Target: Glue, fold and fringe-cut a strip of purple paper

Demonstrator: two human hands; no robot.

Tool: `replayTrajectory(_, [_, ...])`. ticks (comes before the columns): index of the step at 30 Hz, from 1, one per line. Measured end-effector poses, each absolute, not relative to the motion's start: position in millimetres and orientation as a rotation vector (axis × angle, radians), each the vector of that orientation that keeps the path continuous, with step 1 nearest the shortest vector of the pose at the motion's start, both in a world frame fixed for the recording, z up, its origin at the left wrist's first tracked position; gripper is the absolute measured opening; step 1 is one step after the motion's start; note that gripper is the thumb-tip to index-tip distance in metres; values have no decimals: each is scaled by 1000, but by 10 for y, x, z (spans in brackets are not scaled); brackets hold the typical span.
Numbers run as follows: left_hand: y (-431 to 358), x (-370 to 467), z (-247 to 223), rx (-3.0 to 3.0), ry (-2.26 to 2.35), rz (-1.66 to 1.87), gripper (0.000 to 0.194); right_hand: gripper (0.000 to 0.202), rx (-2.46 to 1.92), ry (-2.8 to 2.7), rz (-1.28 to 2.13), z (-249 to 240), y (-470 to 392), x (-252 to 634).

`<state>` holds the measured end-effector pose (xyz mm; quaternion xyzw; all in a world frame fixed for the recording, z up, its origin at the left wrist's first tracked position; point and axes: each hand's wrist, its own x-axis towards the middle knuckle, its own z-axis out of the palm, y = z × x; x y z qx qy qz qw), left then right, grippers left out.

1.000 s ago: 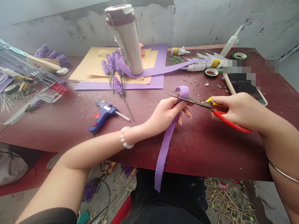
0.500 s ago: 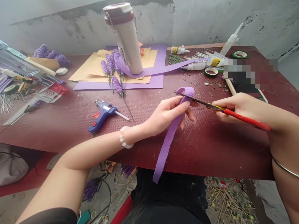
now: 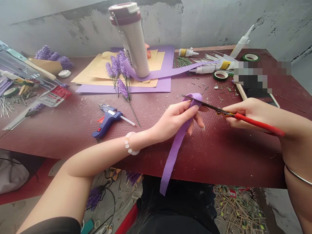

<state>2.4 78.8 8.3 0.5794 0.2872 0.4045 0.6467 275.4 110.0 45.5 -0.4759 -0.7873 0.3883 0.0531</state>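
Observation:
Between the thumb and fingers of my left hand (image 3: 177, 115) is a purple crepe paper strip (image 3: 175, 152). Its top is looped over above the fingertips, and its long tail hangs down past the table's front edge. My right hand (image 3: 253, 112) grips a pair of scissors (image 3: 258, 124) with red handles. The dark blades point left and lie across the looped top of the strip, just above my left fingertips. Whether the paper is between the blades is hard to make out.
A blue glue gun (image 3: 107, 121) lies left of my hands. Behind it, lavender sprigs (image 3: 119, 70) and a tall coffee cup (image 3: 135, 45) rest on paper sheets (image 3: 95, 70). Glue bottles (image 3: 226, 65), green tape rolls (image 3: 220, 75), thin sticks and a phone (image 3: 254, 87) are at the back right.
The loop at the strip's top has sunk lower under the scissor blades, and the tail hangs slightly lower and further right. Both hands stay nearly in place.

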Motion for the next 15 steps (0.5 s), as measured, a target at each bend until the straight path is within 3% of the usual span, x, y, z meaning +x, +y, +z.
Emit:
replayTrajectory(8, [828, 101, 134, 1217, 788, 899, 32, 72, -1532, -2363, 953, 469, 1091, 2653])
replayTrajectory(15, [834, 113, 145, 1207, 858, 1040, 32, 76, -1690, -2386, 870, 500, 1093, 2550])
